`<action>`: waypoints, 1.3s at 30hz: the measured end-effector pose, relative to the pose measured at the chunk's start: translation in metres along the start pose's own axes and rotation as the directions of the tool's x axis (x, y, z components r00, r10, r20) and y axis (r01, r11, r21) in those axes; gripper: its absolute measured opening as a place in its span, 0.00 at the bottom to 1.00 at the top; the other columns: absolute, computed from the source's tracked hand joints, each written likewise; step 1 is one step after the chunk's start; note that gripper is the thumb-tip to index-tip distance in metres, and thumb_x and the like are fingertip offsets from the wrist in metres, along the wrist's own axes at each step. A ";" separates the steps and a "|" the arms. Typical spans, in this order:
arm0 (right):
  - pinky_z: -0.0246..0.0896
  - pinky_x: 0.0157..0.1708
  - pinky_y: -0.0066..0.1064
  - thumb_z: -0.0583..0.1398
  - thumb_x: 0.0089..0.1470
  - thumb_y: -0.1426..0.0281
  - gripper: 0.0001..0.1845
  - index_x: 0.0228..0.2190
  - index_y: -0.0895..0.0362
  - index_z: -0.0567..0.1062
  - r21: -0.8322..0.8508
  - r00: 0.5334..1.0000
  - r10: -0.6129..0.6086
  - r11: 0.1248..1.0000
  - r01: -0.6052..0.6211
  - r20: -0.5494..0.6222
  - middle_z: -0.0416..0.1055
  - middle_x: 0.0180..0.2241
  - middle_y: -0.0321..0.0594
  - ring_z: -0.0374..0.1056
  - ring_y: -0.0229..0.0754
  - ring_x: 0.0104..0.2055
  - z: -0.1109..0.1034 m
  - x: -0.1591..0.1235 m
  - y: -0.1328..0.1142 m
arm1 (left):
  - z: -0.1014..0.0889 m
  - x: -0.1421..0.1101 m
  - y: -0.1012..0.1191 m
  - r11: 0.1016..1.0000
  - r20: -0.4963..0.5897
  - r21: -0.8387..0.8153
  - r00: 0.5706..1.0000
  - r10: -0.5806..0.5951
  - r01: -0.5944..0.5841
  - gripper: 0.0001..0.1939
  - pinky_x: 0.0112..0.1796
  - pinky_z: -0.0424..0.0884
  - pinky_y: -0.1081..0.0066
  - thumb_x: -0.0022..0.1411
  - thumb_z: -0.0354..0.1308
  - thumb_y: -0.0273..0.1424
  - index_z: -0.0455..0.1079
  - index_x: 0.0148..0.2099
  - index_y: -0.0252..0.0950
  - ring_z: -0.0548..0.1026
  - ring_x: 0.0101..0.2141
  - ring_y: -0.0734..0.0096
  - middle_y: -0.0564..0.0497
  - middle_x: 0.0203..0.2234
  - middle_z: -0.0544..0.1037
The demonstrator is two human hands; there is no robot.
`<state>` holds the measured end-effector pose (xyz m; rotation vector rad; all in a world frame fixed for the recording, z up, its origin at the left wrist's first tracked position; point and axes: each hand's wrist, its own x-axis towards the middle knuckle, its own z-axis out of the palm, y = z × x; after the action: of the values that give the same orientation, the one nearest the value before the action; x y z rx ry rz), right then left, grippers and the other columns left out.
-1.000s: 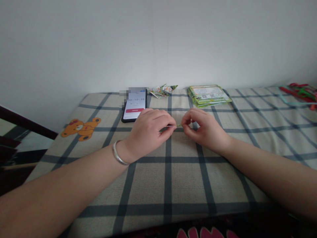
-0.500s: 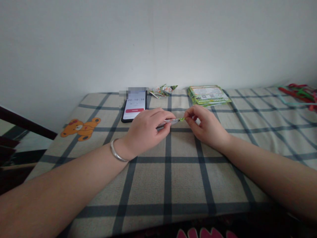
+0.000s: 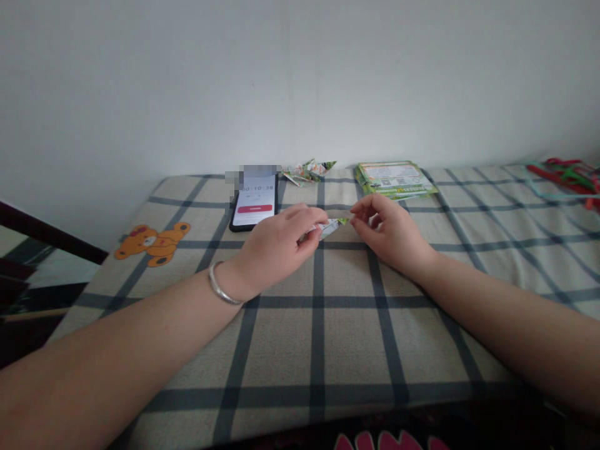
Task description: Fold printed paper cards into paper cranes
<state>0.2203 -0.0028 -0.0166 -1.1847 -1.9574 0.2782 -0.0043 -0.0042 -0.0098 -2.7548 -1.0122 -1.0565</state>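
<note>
A small folded piece of printed paper [image 3: 330, 227], white with green at its pointed end, is pinched between the thumb and fingers of my left hand [image 3: 285, 240]. Part of it is hidden behind those fingers. My right hand [image 3: 387, 231] is just right of the paper's tip, with a narrow gap between them. Its fingers are curled, thumb and forefinger slightly parted, and I see nothing in them. Beyond the hands lie folded paper shapes [image 3: 309, 172] with the same sort of print.
A phone [image 3: 255, 203] showing a timer lies behind my left hand. A stack of green printed sheets [image 3: 396, 180] rests near the wall [image 3: 300, 81]. Colourful items [image 3: 567, 178] lie far right. A bear picture [image 3: 152, 244] is on the checked tablecloth [image 3: 276, 350] at left.
My right fingers have let go of the paper's tip and parted a little. The paper has turned in my left hand, so more of its white face shows.
</note>
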 end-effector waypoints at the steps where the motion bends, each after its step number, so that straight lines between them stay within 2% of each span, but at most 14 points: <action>1: 0.59 0.28 0.29 0.60 0.53 0.74 0.04 0.34 0.56 0.71 -0.009 1.000 -0.024 1.000 0.024 -0.004 0.69 0.28 0.35 0.63 0.37 0.29 -0.001 0.000 -0.001 | 0.000 0.000 0.000 1.000 0.019 -0.014 1.000 0.002 -0.002 0.09 0.36 0.69 0.74 0.64 0.54 0.23 0.68 0.46 0.36 0.75 0.37 0.73 0.52 0.38 0.76; 3: 0.59 0.29 0.29 0.60 0.52 0.75 0.03 0.31 0.56 0.71 -0.025 0.996 -0.088 0.996 0.089 0.024 0.69 0.28 0.35 0.64 0.37 0.30 -0.002 -0.001 -0.004 | 0.000 0.001 -0.001 0.999 0.037 -0.050 0.999 0.013 -0.011 0.08 0.40 0.70 0.73 0.63 0.54 0.22 0.70 0.43 0.36 0.74 0.39 0.72 0.51 0.38 0.76; 6: 0.59 0.32 0.30 0.60 0.53 0.75 0.03 0.29 0.56 0.72 -0.043 0.981 -0.175 0.983 0.179 0.086 0.70 0.28 0.36 0.65 0.37 0.31 -0.003 -0.001 -0.009 | 0.000 0.001 -0.002 0.996 0.015 -0.090 1.000 0.004 -0.002 0.07 0.39 0.70 0.73 0.64 0.54 0.23 0.71 0.42 0.35 0.75 0.38 0.73 0.51 0.37 0.77; 11: 0.59 0.32 0.28 0.60 0.54 0.75 0.07 0.36 0.56 0.76 -0.028 0.948 -0.252 0.965 0.262 0.194 0.72 0.32 0.38 0.66 0.37 0.34 -0.004 -0.003 -0.010 | -0.001 0.000 -0.002 0.995 0.021 -0.102 1.000 0.004 -0.002 0.09 0.42 0.71 0.69 0.68 0.50 0.27 0.72 0.43 0.34 0.76 0.40 0.70 0.50 0.37 0.78; 18: 0.58 0.30 0.27 0.60 0.55 0.73 0.09 0.40 0.56 0.76 -0.031 0.939 -0.246 0.965 0.260 0.240 0.73 0.36 0.39 0.66 0.36 0.33 -0.003 -0.004 -0.009 | 0.000 -0.001 -0.003 0.996 0.035 -0.086 0.999 -0.002 0.005 0.16 0.45 0.72 0.67 0.61 0.49 0.19 0.72 0.47 0.35 0.76 0.43 0.69 0.50 0.41 0.79; 23: 0.59 0.31 0.28 0.61 0.56 0.71 0.09 0.40 0.56 0.76 -0.027 0.940 -0.237 0.967 0.252 0.247 0.73 0.36 0.40 0.66 0.38 0.35 -0.003 -0.004 -0.008 | 0.002 0.001 -0.004 0.998 0.027 -0.059 0.999 0.018 -0.016 0.13 0.46 0.72 0.68 0.62 0.53 0.21 0.72 0.47 0.36 0.76 0.43 0.69 0.51 0.41 0.79; 28: 0.59 0.30 0.27 0.62 0.54 0.70 0.10 0.40 0.56 0.76 -0.011 0.945 -0.199 0.978 0.209 0.258 0.73 0.36 0.38 0.66 0.36 0.33 -0.003 -0.004 -0.007 | 0.002 0.002 -0.005 0.998 0.036 -0.046 0.998 0.052 -0.050 0.11 0.45 0.70 0.69 0.63 0.56 0.22 0.71 0.47 0.36 0.76 0.43 0.69 0.52 0.40 0.79; 34: 0.59 0.31 0.27 0.59 0.57 0.70 0.07 0.38 0.57 0.75 0.074 0.942 -0.186 0.982 0.173 0.280 0.74 0.33 0.38 0.67 0.36 0.34 -0.004 -0.003 -0.011 | -0.002 0.003 -0.002 0.988 0.047 0.097 0.992 0.113 -0.117 0.06 0.40 0.68 0.65 0.65 0.55 0.26 0.73 0.43 0.37 0.74 0.39 0.65 0.51 0.35 0.78; 39: 0.61 0.36 0.29 0.55 0.62 0.68 0.10 0.38 0.58 0.75 0.143 0.937 -0.173 0.980 0.135 0.303 0.75 0.35 0.39 0.69 0.38 0.36 -0.007 -0.002 -0.014 | -0.006 0.004 0.004 0.940 0.046 0.290 0.983 0.175 -0.181 0.07 0.35 0.65 0.64 0.66 0.54 0.30 0.73 0.38 0.37 0.71 0.35 0.64 0.50 0.31 0.75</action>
<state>0.2166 -0.0133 -0.0053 -0.9459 -2.2611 0.5222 -0.0036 -0.0068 -0.0017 -2.5597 -0.8243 -0.7841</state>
